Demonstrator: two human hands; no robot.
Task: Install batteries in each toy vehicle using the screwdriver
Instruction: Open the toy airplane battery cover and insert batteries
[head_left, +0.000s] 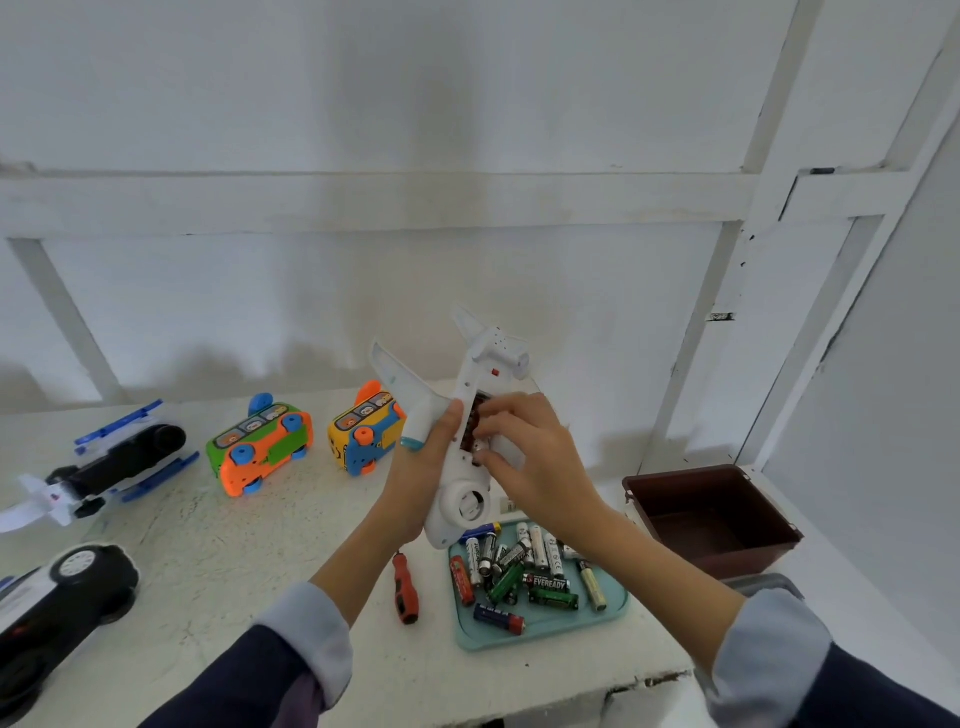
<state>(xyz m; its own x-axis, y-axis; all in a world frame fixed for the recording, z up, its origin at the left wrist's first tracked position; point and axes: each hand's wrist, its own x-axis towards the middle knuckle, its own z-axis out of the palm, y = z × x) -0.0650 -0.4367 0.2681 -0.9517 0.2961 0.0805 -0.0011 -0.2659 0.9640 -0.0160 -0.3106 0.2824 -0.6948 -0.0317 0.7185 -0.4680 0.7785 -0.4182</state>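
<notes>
Left hand (423, 467) is wrapped around the body of the white toy plane (470, 441), thumb up along its side, holding it belly-up in the air above the worktop (208, 545). Right hand (530, 457) is on the plane's open battery slot (475, 423), fingers curled down into it, fingertips pressing at a battery (479, 446) seated at the slot's lower end. Whether those fingers pinch the battery or only push on it can't be made out.

Directly below the hands sits a teal tray (613, 608) heaped with loose batteries (519, 566) in green, red, blue and silver. Just left of the tray, under the left wrist, the red screwdriver (405, 590) lies flat on the worktop, untouched. To the right of the right forearm stands a brown bin (717, 514).

Out beyond the left hand, a yellow and blue toy bus (366, 434) lies tipped over, and further left a green and orange toy bus (260, 449) lies the same way. Further left again, a toy helicopter (111, 460) in black, white and blue rests upside down. At the near left edge, a black and white toy car (62, 603) lies on its side.
</notes>
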